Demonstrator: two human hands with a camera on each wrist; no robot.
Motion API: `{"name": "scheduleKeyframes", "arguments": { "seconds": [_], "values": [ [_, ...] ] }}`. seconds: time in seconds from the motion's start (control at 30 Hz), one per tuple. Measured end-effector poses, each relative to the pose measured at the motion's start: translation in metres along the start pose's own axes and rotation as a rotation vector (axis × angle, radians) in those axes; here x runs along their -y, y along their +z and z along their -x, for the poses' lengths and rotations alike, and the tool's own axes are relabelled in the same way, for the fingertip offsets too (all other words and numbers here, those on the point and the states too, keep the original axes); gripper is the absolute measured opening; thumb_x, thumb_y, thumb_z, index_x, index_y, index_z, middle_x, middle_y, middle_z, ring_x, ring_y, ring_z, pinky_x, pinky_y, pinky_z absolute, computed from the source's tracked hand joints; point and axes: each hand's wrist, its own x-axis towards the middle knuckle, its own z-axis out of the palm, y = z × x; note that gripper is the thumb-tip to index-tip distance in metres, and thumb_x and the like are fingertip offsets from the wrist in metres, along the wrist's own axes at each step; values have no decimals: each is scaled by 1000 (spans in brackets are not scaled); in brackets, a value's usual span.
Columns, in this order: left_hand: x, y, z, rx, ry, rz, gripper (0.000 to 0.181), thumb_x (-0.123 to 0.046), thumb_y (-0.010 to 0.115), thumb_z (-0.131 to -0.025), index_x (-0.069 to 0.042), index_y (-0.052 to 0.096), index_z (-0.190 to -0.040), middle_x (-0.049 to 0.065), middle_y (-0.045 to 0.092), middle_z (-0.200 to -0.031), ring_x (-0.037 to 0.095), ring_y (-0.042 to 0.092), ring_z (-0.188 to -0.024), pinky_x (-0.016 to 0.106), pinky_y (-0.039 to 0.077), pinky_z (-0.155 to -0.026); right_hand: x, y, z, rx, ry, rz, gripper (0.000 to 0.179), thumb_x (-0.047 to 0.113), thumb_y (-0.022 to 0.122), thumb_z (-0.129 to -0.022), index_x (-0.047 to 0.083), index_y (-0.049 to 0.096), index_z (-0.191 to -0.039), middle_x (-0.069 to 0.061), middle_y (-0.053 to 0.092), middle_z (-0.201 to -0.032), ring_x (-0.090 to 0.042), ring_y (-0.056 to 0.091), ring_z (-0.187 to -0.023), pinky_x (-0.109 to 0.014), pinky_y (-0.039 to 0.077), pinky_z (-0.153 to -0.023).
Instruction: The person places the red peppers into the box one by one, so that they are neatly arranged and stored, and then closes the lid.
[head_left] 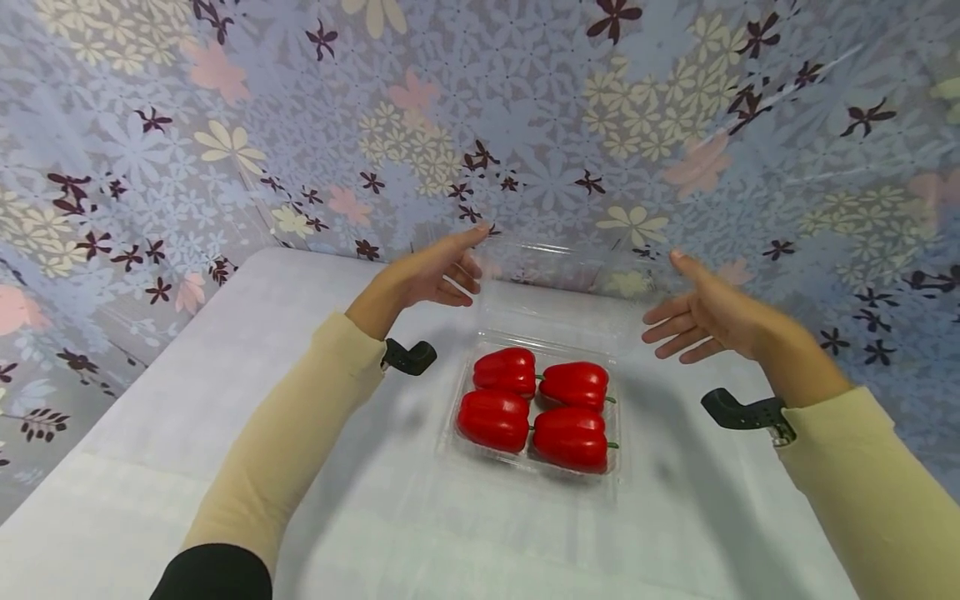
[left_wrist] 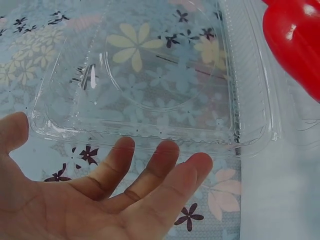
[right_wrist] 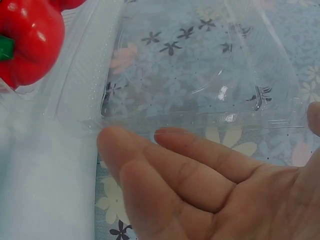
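Observation:
A clear plastic clamshell box (head_left: 457,446) lies opened out on the white surface, its transparent lid (head_left: 561,312) raised at the back. Several red bell peppers (head_left: 493,421) sit in the base in two rows, with green stems toward the right. My left hand (head_left: 446,271) is beside the lid's left edge, thumb apart from loosely bent fingers. In the left wrist view its fingertips (left_wrist: 167,150) are right at the lid's rim. On the other side my right hand (head_left: 708,317) has its palm facing the lid, fingers extended. The right wrist view shows those fingertips (right_wrist: 112,137) by the rim.
A white cloth-like surface (head_left: 360,517) spreads under the box. Behind it rises a backdrop (head_left: 300,125) with a floral pattern, close to the raised lid. Dark curved devices are strapped at the left wrist (head_left: 411,358) and right wrist (head_left: 742,411).

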Motion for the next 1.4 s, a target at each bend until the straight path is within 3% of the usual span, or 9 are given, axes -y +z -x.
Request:
{"name": "scheduleKeyframes", "arguments": {
  "seconds": [0.2,0.57,0.87,1.0,1.27,1.4],
  "values": [
    [4,1,6,4,31,1,75,-63,37,-98,4,52,-129,22,54,-130,39,60,-119,47,46,-112,0,5,1,-15,-8,5,117,83,-5,-85,-6,32,-150,-25,43,-151,-27,66,-118,-49,53,-101],
    [5,9,13,-50,91,-4,65,-59,38,-100,2,55,-111,17,56,-113,42,57,-118,45,49,-109,0,13,4,-110,-42,-66,112,80,-2,-89,-7,35,-149,-26,48,-146,-14,71,-101,-41,57,-93],
    [6,9,12,-50,93,6,60,-58,39,-100,-1,56,-95,12,56,-102,27,61,-100,45,49,-108,0,11,3,-112,-80,-29,109,76,-4,-91,-7,34,-150,-31,42,-149,-34,65,-119,-52,52,-100],
    [7,7,11,-59,101,-1,61,-58,38,-100,0,56,-91,11,57,-101,28,62,-101,45,49,-109,0,12,3,-119,-91,-38,107,76,-2,-92,-7,33,-150,-31,41,-149,-32,67,-117,-52,52,-100],
    [11,6,12,-65,114,7,62,-56,38,-101,2,57,-94,13,56,-108,33,61,-112,45,47,-111,-2,16,3,-127,-128,-32,104,75,3,-93,-6,32,-151,-32,40,-151,-26,69,-112,-51,54,-97],
    [14,7,12,-54,115,-1,61,-56,38,-101,3,56,-106,16,55,-116,40,56,-124,44,48,-110,-7,14,1,-109,-113,-12,106,78,5,-92,-4,28,-153,-28,40,-153,-17,69,-110,-45,54,-96]
  ]
}}
